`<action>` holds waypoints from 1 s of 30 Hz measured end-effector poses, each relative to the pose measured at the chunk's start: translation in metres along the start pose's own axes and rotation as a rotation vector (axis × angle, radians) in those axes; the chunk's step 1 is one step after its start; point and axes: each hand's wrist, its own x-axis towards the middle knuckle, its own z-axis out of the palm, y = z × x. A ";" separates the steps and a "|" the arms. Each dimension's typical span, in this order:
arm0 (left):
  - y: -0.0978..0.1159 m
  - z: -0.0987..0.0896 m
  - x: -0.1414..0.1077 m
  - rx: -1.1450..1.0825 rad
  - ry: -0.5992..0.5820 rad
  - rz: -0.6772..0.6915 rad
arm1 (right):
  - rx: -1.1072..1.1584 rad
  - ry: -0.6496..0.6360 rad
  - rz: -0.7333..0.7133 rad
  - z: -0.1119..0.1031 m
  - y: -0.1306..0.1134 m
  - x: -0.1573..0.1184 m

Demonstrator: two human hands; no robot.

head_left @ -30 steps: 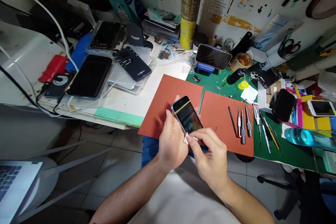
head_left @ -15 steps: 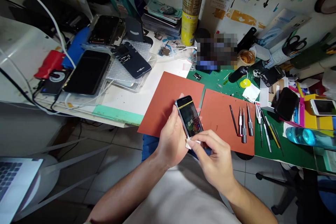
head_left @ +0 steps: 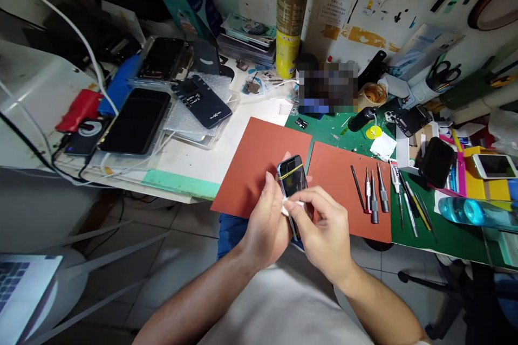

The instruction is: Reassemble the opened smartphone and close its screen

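Note:
A smartphone (head_left: 292, 173) with a yellow band across its upper screen rests tilted in my left hand (head_left: 265, 226), whose fingers wrap behind it and whose thumb lies along its left edge. Between the thumb and fingertips of my right hand (head_left: 326, 234) is a small white wipe (head_left: 286, 206), pressed against the left edge of the phone around its middle. My right hand hides much of the lower screen. Both hands are in front of the bench edge, near two reddish-brown mats (head_left: 259, 164).
Several screwdrivers (head_left: 374, 197) lie on the right mat, with tweezers and a tube beside them. A blue bottle (head_left: 465, 210) is at the far right. Left are a dark phone (head_left: 137, 121) and a black panel (head_left: 204, 101) on bubble wrap. A spray can (head_left: 290, 21) stands behind.
My right hand has moved the wipe from the phone's bottom end up along its left edge. The phone has turned more on its side, and the view has shifted slightly.

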 end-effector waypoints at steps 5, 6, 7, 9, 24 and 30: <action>0.000 -0.001 0.001 0.020 -0.007 -0.045 | -0.004 -0.015 0.048 0.002 0.001 -0.001; 0.000 -0.001 0.001 0.023 -0.009 -0.044 | 0.000 -0.002 0.052 0.003 0.001 0.000; -0.001 0.000 0.001 0.023 -0.009 -0.036 | 0.010 0.024 0.046 0.005 0.001 0.002; -0.004 0.001 0.001 0.019 0.000 -0.014 | 0.038 0.080 0.022 0.008 0.000 0.009; -0.005 -0.002 0.001 0.059 -0.043 -0.021 | 0.013 0.075 -0.002 0.008 0.003 0.002; -0.011 -0.009 0.001 0.175 -0.084 0.084 | 0.073 0.142 -0.098 0.004 -0.005 0.021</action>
